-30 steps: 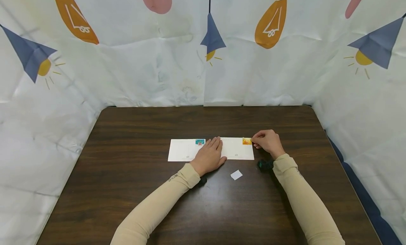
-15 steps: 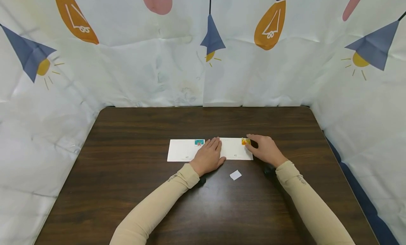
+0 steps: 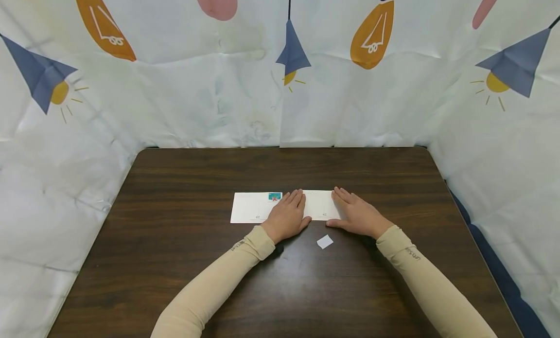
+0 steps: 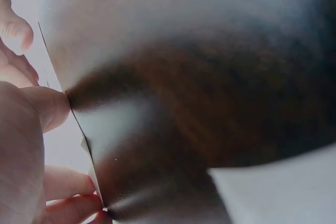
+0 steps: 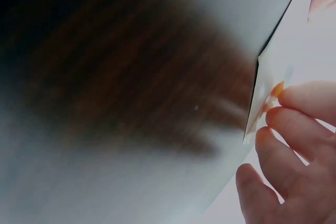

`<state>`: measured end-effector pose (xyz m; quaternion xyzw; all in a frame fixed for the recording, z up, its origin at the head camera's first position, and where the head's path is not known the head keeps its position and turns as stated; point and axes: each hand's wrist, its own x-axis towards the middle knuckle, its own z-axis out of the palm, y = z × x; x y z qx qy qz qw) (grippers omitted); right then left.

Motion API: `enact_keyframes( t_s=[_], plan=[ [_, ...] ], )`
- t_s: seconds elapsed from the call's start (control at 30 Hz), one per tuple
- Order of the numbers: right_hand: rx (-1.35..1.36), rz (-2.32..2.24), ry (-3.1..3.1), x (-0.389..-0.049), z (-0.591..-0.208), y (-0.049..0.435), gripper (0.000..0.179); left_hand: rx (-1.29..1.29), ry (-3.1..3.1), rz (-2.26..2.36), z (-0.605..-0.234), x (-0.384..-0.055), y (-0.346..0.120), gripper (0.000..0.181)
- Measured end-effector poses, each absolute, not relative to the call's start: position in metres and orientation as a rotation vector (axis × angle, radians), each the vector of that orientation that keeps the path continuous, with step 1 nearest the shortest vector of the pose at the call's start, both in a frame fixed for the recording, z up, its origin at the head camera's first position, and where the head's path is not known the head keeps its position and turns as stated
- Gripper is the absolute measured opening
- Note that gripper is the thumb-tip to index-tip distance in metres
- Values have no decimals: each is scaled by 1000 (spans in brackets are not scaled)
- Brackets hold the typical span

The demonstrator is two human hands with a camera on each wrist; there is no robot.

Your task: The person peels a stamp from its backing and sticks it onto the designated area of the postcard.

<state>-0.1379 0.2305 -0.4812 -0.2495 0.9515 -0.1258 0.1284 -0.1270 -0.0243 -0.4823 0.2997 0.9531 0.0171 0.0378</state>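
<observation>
In the head view two white envelopes lie side by side on the brown table. The left envelope [image 3: 247,207] carries a blue-green stamp [image 3: 275,196] at its upper right corner. Over the place where the two meet rests my left hand [image 3: 286,215], palm down with straight fingers. My right hand [image 3: 358,215] lies flat across the right end of the right envelope [image 3: 321,204], thumb spread toward me. Beneath it the orange-yellow stamp [image 5: 277,89] is hidden in the head view. The right wrist view shows fingertips [image 5: 289,94] right at this stamp, by the envelope's edge.
A small white piece of paper [image 3: 325,241] lies on the table [image 3: 197,260] in front of the right envelope. A white curtain [image 3: 245,109] printed with lamps and bulbs hangs around the table's back and sides.
My right hand first held the yellow stamp's edge with its fingers, then let go and moved left, flattening over the stamp and the envelope's end. The left hand stayed in place.
</observation>
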Motion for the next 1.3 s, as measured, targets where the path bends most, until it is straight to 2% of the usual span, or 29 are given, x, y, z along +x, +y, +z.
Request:
enact_keyframes(
  t_s=[1.3],
  plan=[
    [-715, -298, 2634, -129, -480, 226, 114, 872, 2924, -161, -473, -125, -14, 65]
  ],
)
